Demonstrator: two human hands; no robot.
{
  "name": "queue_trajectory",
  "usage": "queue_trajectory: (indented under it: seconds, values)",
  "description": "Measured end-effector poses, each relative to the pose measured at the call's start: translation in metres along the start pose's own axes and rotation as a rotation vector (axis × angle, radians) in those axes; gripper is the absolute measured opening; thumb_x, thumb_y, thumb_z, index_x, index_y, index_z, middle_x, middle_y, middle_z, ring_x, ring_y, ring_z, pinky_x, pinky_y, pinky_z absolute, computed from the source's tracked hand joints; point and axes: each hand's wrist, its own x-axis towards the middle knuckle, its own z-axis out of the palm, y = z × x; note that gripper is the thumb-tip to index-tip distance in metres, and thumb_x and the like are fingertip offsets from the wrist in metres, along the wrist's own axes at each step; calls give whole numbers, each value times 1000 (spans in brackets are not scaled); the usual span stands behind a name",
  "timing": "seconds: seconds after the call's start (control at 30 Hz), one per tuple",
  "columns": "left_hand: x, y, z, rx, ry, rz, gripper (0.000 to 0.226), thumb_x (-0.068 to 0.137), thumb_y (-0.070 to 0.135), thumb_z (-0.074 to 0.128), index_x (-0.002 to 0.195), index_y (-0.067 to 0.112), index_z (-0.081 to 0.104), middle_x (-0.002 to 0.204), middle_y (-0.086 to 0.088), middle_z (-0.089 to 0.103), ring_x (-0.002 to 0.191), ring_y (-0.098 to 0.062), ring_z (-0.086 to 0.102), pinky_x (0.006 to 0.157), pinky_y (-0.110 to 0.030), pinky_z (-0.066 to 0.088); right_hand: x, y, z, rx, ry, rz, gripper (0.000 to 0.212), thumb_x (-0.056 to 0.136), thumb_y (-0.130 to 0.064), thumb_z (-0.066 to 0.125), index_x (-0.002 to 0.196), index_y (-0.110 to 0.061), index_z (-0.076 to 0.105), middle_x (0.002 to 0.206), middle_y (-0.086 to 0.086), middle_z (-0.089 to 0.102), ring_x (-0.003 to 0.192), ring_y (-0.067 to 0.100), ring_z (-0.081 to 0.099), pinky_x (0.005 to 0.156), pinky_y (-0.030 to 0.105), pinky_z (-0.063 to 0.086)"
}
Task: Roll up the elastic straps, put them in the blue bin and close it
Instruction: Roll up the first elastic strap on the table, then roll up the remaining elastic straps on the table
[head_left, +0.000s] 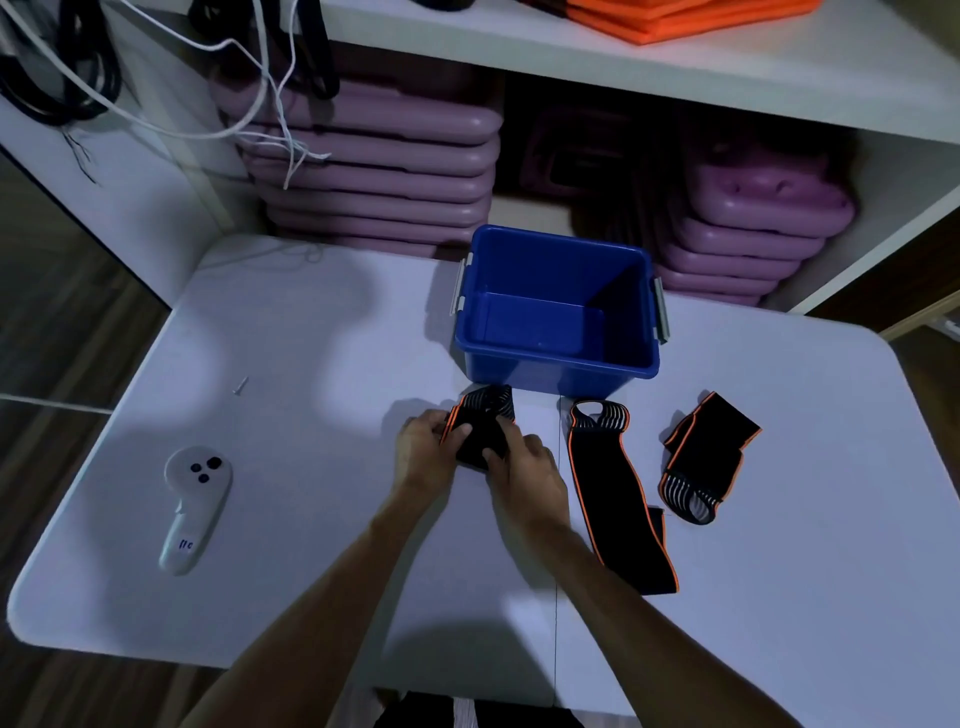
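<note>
An open blue bin (558, 369) with grey side latches stands on the white table, and nothing lies inside it. No lid is in view. Just in front of the bin, my left hand (423, 447) and my right hand (524, 467) both grip a black elastic strap with orange edging (485, 413), partly rolled, its striped end toward the bin. A second strap (615, 488) lies flat and stretched out to the right of my hands. A third strap (701, 462) lies crumpled further right.
A white handheld controller (195, 506) lies on the table (291, 332) at the left, with a small screw (240, 385) behind it. Beyond the table, white shelves hold stacked purple plastic pieces (374, 171), orange mats (675, 15) and hanging cables (249, 78).
</note>
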Motion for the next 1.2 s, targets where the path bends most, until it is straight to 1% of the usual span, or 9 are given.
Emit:
queue_trajectory:
  seconds: [0.2, 0.3, 0.57, 0.7, 0.8, 0.93, 1.03, 1.1, 1.2]
  values:
    - [0, -8, 3, 65, 13, 37, 24, 81, 26, 66, 94, 6, 66, 86, -13, 70, 77, -28, 66, 73, -39, 55, -1, 3, -5, 50, 0, -13, 51, 99, -32, 43, 147, -34, 27, 118, 11, 58, 112, 31, 51, 86, 44, 49]
    - [-11, -9, 0, 113, 52, 72, 34, 84, 25, 66, 110, 5, 62, 102, -14, 60, 85, -24, 60, 78, -30, 47, -14, 7, -8, 98, 14, -33, 53, 98, -39, 39, 148, -40, 22, 115, 6, 60, 106, 26, 55, 82, 44, 53]
    - [-45, 5, 6, 271, 163, 448, 27, 90, 21, 57, 115, 12, 60, 116, -12, 54, 106, -27, 47, 93, -39, 45, -66, 56, -44, 121, 240, 107, 33, 97, -22, 54, 129, -19, 55, 115, 7, 58, 105, 25, 55, 90, 34, 47]
    - [-64, 32, 39, 276, 5, 620, 23, 91, 19, 56, 112, 12, 62, 118, -8, 52, 107, -21, 46, 96, -28, 39, -97, 89, -61, -25, 298, 288, 39, 93, -27, 59, 131, -19, 54, 124, 10, 56, 109, 31, 48, 92, 41, 44]
    - [-65, 47, 71, 374, -165, 645, 29, 92, 22, 53, 120, 13, 59, 119, -8, 50, 111, -25, 47, 103, -37, 40, -110, 107, -68, -69, 251, 372, 47, 92, -36, 59, 136, -23, 48, 124, 9, 54, 111, 30, 46, 92, 41, 43]
    - [-49, 66, 99, 845, -224, 743, 45, 89, 10, 49, 132, 20, 46, 134, -14, 42, 119, -35, 44, 100, -45, 42, -110, 128, -76, -86, 131, 412, 52, 90, -50, 55, 133, -23, 47, 115, 7, 57, 107, 28, 47, 86, 40, 44]
    - [-25, 80, 108, 1090, -259, 668, 37, 87, 10, 49, 124, 17, 50, 125, -17, 51, 113, -36, 51, 89, -43, 48, -105, 142, -81, -35, 49, 400, 46, 86, -54, 56, 118, -21, 54, 105, 4, 60, 103, 26, 48, 80, 37, 42]
    - [-10, 85, 115, 946, -301, 517, 23, 90, 23, 47, 107, 13, 59, 107, -16, 65, 99, -34, 60, 78, -40, 49, -101, 149, -84, 13, 13, 370, 44, 82, -56, 58, 109, -21, 56, 101, 0, 60, 97, 22, 46, 77, 35, 41]
    - [-4, 95, 127, 713, -327, 260, 34, 93, 36, 44, 90, 10, 65, 83, -12, 68, 85, -32, 64, 71, -30, 42, -94, 158, -84, 52, -38, 322, 36, 79, -51, 62, 98, -22, 55, 97, -2, 60, 93, 19, 46, 74, 33, 41]
